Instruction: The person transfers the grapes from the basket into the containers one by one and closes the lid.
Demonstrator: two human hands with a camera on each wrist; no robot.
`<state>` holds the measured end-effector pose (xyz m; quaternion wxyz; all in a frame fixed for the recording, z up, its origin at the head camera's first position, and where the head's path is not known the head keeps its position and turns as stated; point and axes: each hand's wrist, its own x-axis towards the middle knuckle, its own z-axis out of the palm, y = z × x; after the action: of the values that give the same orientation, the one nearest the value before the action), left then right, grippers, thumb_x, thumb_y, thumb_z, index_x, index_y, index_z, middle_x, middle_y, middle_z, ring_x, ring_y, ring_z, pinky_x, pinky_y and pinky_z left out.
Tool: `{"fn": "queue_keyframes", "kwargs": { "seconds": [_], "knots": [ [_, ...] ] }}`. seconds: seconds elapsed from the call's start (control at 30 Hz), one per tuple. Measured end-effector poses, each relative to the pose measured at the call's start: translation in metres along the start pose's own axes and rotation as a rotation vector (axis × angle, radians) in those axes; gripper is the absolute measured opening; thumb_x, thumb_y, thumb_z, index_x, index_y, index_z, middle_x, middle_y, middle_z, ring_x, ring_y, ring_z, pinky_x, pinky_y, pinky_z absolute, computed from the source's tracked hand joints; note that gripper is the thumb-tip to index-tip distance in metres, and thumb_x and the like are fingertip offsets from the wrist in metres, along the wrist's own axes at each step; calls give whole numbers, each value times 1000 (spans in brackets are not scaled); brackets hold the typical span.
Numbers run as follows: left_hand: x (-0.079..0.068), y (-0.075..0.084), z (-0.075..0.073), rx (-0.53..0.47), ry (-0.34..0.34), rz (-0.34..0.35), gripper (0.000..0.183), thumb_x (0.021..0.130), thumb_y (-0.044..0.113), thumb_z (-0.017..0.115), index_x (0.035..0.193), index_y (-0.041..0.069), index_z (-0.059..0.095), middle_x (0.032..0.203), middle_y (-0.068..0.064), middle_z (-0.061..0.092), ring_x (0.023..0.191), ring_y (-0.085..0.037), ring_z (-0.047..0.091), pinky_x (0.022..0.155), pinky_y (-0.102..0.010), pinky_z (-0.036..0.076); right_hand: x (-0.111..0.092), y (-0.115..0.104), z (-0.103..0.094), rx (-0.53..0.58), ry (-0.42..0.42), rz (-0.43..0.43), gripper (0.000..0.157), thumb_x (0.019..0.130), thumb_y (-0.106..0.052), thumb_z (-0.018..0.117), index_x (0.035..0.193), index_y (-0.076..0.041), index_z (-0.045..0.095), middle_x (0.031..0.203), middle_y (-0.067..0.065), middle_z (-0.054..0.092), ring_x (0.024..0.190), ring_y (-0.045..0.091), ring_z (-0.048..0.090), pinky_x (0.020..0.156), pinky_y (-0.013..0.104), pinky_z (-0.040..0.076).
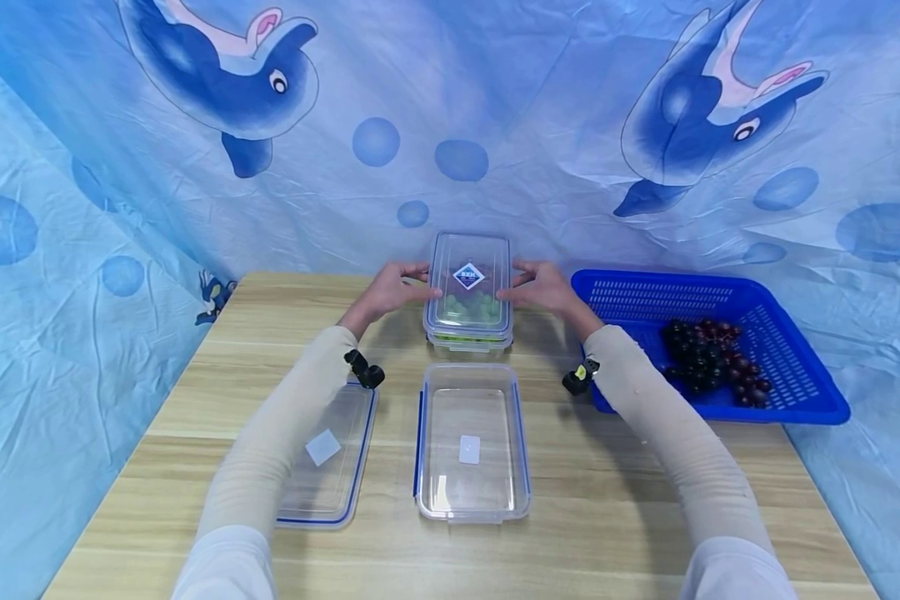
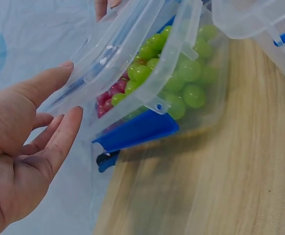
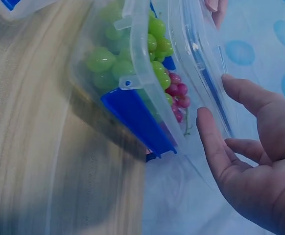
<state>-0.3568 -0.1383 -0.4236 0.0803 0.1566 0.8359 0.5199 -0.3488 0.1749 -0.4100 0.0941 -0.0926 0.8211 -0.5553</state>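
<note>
A clear lid point(image 1: 470, 248) with blue edging and a diamond label is held over a clear plastic box point(image 1: 469, 347) at the far side of the table. My left hand point(image 1: 388, 293) pinches the lid's left edge between thumb and fingers. On the opposite edge, my right hand point(image 1: 549, 290) grips it likewise. Both wrist views show a gap between lid and box rim, with the lid tilted. Inside the box lie green grapes point(image 2: 194, 95) and red grapes point(image 3: 178, 89). Blue side latches point(image 3: 137, 120) on the box hang unfastened.
Nearer me stands another clear box point(image 1: 471, 504) without a lid. Left of it, partly under my left forearm, lies a second lid point(image 1: 337, 483). A blue basket point(image 1: 810, 375) holding dark grapes point(image 1: 693, 354) stands at the right. A dolphin-printed curtain point(image 1: 495, 100) hangs behind the table.
</note>
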Motion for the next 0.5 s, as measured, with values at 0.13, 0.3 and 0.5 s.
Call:
{"fn": "queue_keyframes", "kwargs": {
  "seconds": [0.13,0.3,0.5],
  "knots": [
    [-1,-5,4,3,11,1,72,87,25,83,148,2,52,125,-20,67,122,-33,58,94,-39,55,2,3,5,9,10,21,81,84,-6,84,152,6,41,113,27,64,81,29,73,77,36,65],
    [-1,-9,9,19,10,-12,69,88,25,82,145,-2,54,124,-20,66,122,-33,56,95,-41,53,4,8,8,-16,-5,29,74,87,-7,81,151,5,44,99,18,66,78,30,73,66,26,63],
    [-2,-11,12,60,5,-81,70,90,32,80,146,0,54,129,-16,64,126,-32,55,103,-46,51,6,11,10,-14,-21,68,69,89,-9,78,149,4,47,97,16,68,80,27,73,80,40,64]
  ]
}}
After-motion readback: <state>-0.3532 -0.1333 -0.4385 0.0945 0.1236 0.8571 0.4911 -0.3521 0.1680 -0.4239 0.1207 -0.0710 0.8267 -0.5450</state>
